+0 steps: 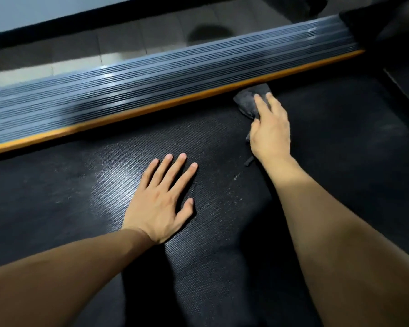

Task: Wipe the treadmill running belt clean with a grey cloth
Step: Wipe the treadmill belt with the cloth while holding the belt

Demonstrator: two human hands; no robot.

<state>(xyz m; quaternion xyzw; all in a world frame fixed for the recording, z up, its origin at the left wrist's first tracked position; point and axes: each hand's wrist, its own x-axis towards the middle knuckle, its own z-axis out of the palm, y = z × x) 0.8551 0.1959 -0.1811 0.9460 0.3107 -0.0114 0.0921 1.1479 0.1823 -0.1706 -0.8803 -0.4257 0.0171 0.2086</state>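
The right hand (270,128) presses the cloth (248,103) at one o'clock to rub the belt (222,267), while the left hand (162,200) lies flat, fingers straight, to lean on.

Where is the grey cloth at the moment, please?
In the head view, the cloth lies right of centre on the belt, under the right hand, close to the orange strip.

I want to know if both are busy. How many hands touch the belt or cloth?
2. The left hand lies flat on the belt; the right hand presses the grey cloth near the orange strip.
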